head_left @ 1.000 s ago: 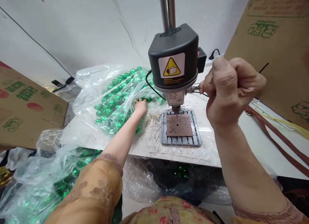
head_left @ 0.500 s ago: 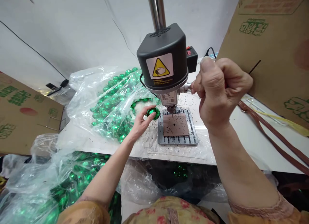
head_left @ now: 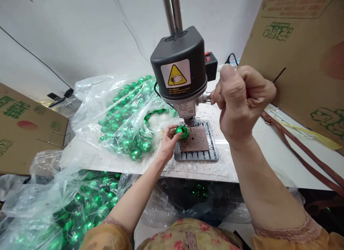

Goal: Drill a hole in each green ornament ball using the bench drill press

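Observation:
My left hand [head_left: 168, 146] is closed round a shiny green faceted ball [head_left: 183, 132], gripped between thumb and fingers. It holds the ball at the left edge of a brown board [head_left: 199, 143], just below the chuck [head_left: 189, 121] of a small black drill press [head_left: 178, 63]. At the press's right side my right hand [head_left: 240, 103] is closed in a fist on the feed handle [head_left: 206, 97], most of which the fingers hide. The board has a dark hole and lies on the slotted metal base [head_left: 213, 149]. Dark shavings are scattered over both.
Left of the press lies a clear plastic bag [head_left: 91, 95] of green balls [head_left: 113, 126]. More green balls in plastic [head_left: 83, 207] sit below the table edge. Cardboard boxes [head_left: 303, 63] flank the table. A brown strap [head_left: 298, 142] lies at the right.
My left hand has moved right with the green ball, from beside the base to over the board's left edge. My right hand stays on the handle. The view has shifted slightly.

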The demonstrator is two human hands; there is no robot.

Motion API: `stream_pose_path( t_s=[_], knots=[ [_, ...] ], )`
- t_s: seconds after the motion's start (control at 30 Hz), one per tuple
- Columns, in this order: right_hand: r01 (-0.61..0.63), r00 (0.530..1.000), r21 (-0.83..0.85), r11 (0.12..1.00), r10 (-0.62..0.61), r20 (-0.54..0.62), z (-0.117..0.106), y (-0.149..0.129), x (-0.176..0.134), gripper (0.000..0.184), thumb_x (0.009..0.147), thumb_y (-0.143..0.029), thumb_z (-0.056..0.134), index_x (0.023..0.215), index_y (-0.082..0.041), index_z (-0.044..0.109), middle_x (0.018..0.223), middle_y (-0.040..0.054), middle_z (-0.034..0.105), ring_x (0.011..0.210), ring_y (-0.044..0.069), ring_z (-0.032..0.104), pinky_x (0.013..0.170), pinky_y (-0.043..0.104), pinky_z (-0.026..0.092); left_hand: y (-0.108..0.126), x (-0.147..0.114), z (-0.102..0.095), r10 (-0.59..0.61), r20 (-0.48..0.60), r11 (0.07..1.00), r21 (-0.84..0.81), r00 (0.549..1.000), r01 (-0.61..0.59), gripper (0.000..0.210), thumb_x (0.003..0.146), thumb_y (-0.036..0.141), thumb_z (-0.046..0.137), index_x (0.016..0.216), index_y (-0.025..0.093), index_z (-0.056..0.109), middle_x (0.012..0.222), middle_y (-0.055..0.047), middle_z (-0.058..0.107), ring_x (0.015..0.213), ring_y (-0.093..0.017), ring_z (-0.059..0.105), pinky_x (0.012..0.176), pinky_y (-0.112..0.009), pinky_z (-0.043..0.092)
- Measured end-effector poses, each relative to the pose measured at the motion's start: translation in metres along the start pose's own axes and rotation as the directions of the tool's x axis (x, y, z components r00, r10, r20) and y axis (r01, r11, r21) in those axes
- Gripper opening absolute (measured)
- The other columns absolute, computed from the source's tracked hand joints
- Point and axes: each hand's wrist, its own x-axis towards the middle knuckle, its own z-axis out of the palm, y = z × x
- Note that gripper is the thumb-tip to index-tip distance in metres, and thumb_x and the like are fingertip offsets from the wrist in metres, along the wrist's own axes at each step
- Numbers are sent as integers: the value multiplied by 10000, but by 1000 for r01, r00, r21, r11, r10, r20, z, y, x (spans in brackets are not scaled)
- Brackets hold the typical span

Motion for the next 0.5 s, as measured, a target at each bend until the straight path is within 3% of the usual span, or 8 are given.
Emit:
stream_pose_path(
  t_s=[0.17, 0.4, 0.5],
  knots=[
    [4, 1000, 69, 998, -3, -5, 1, -2, 1, 513, 906, -398, 639, 554, -220, 312, 488, -50, 280, 443, 74, 369, 477, 307, 284, -8, 3, 4, 36, 95, 997, 58, 995, -42, 520, 692, 444, 901, 1039, 212, 592, 933, -17, 737, 883, -166, 691, 825, -301, 525],
    [-3, 1000, -21, 1000, 3, 7, 1, -3, 0, 530, 916, -506, 592, 574, -234, 292, 480, -35, 298, 448, 108, 333, 478, 335, 286, -18, 8, 5, 71, 164, 985, 147, 984, -95, 513, 726, 468, 888, 1058, 214, 592, 969, -35, 735, 932, -185, 695, 849, -320, 526],
    [-27, 1000, -10, 1000, 27, -2, 2, -3, -1, 544, 904, -516, 607, 564, -233, 290, 477, -33, 297, 450, 111, 335, 482, 341, 288, -22, 8, 2, 113, 189, 961, 229, 975, -156, 525, 736, 460, 883, 1120, 215, 622, 1092, -64, 729, 1036, -216, 688, 939, -361, 522]
  ],
)
